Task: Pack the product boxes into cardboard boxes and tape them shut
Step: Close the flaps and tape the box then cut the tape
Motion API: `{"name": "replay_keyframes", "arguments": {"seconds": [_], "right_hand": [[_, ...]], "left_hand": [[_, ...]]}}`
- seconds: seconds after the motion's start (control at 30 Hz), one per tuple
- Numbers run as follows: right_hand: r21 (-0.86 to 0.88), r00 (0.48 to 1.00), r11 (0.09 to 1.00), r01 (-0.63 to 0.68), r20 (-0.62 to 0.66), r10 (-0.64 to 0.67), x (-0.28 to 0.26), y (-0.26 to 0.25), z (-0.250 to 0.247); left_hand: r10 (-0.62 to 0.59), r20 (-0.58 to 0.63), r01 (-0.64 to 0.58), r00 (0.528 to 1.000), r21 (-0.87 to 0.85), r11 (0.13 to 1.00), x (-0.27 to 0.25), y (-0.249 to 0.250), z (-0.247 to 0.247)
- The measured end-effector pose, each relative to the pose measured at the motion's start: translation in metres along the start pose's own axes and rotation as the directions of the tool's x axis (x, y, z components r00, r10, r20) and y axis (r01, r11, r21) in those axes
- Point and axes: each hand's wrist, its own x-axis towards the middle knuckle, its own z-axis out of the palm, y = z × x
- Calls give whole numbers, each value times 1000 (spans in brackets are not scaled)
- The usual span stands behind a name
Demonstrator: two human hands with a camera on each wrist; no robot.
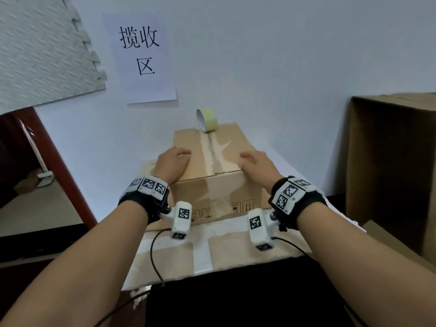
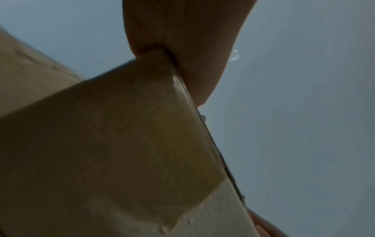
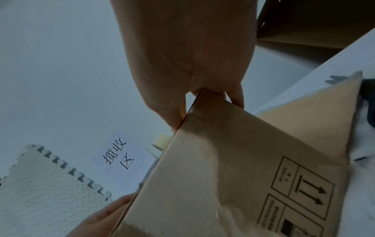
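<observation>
Two hands rest on top of one closed box (image 1: 212,161), which sits on the white surface (image 1: 236,244) in front of you. Your left hand (image 1: 173,164) lies palm down near the box's near left corner, and your right hand (image 1: 256,165) lies palm down near its near right corner. Both have their fingers laid out fairly straight across the lid, so neither grip is closed around anything; they press flat, probably to keep the flaps down and the box steady. In the right wrist view, the fingers of that hand reach over the box's top edge at the corner.

Clear tape already runs along the centre seam of the lid, from far to near, and folds down the near side. The tape roll (image 1: 207,119), pale yellow, stands on edge at the far end of the lid, on the seam line. It looks parked there within easy reach.

To the right stands a taller open carton (image 1: 389,161), well apart from your hands. On the wall beyond hangs a paper sign (image 1: 141,57), with a grey foam mat (image 1: 42,48) to its left. Judging by the tape, this box seems nearly sealed.
</observation>
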Motion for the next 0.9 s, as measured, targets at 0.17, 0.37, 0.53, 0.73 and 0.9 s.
{"name": "replay_keyframes", "arguments": {"seconds": [0.17,0.37,0.53,0.73,0.9], "right_hand": [[-65,1000,998,10,26,-8,5,2,3],[-461,998,886,46,58,-21,11,-17,11],[-455,958,845,282,183,-221,12,-33,23],[-467,972,852,236,132,-197,11,-18,21],[-457,972,858,233,91,-215,5,-15,21]], "left_hand": [[49,228,-74,972,102,992,-11,4,-10],[80,400,-195,913,258,946,-25,-6,-8],[216,283,-289,934,249,924,-25,-11,2],[216,234,-271,948,235,934,-16,-16,7],[190,243,-245,951,217,945,-12,-18,10]]}}
